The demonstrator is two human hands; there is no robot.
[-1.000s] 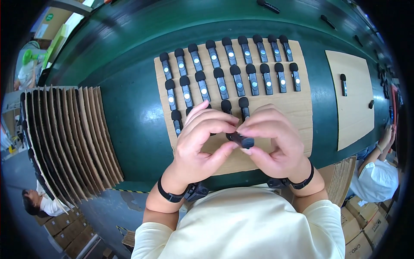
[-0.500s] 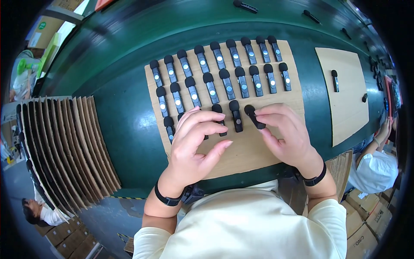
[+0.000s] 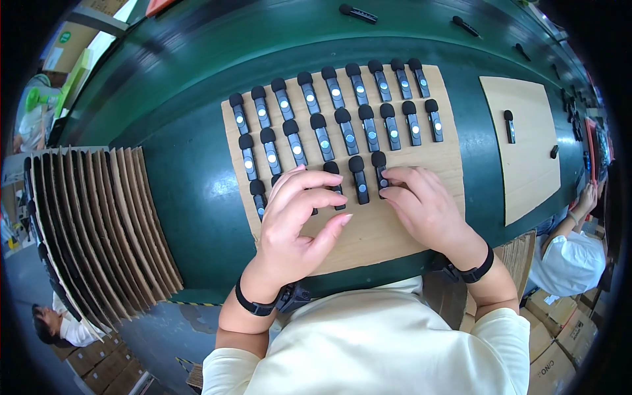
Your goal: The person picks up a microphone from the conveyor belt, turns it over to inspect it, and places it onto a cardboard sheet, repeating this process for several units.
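Observation:
Small black clip-on microphones with foam tops lie in rows on a cardboard sheet [image 3: 368, 247] before me. My right hand [image 3: 428, 207] pinches the microphone [image 3: 379, 164] at the right end of the nearest row, which now points straight up the sheet. Just left of it lies another microphone [image 3: 359, 181], untouched. My left hand [image 3: 296, 217] hovers over the same row, thumb and fingers apart and nothing between them. It partly hides several microphones, one of them this microphone [image 3: 333, 172] by its fingertips. The two farther rows, with a microphone [image 3: 344, 130] mid-row, are fully visible.
A stack of upright cardboard sheets [image 3: 105, 230] stands at the left. To the right, another cardboard sheet [image 3: 526, 158] bears a microphone [image 3: 509, 126] and a small black piece [image 3: 554, 151]. Loose microphones [image 3: 359, 13] lie on the far green belt. A co-worker [image 3: 567, 257] sits at the right.
My right hand has turned the tilted microphone upright and set it in line with the row. My left hand has barely moved. Microphones on the far belt have shifted left.

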